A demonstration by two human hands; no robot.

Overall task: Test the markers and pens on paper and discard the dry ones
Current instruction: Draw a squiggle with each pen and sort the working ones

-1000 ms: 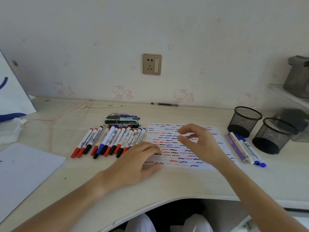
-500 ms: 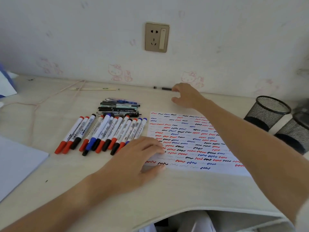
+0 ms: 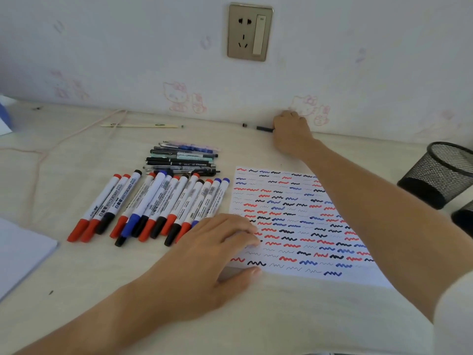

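Black pen under right hand

A white sheet of paper lay flat at centre right of the frame, covered with rows of red, blue and black squiggles. To its left, a row of capped whiteboard markers lay side by side with red, blue and black caps. Above them sat a small stack of pens. A single black pen lay at upper centre, along the wall.
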